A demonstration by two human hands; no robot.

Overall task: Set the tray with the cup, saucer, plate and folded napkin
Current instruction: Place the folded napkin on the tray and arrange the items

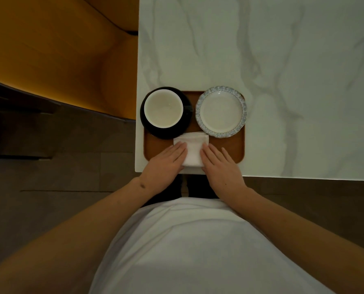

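Napkin: white folded paper napkin, soft, light; lies between both sets of fingers.
Hands: left hand and right hand flat, fingers straight, pressing its edges.

The hands cover the napkin's sides; the cup hides the saucer's middle.

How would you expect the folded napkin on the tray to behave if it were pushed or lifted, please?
The folded napkin looks thin and soft, so it would probably flop if lifted by one edge. Its stacked layers may slide or unfold if pushed. It likely weighs very little: the left hand and right hand lie flat along its sides.
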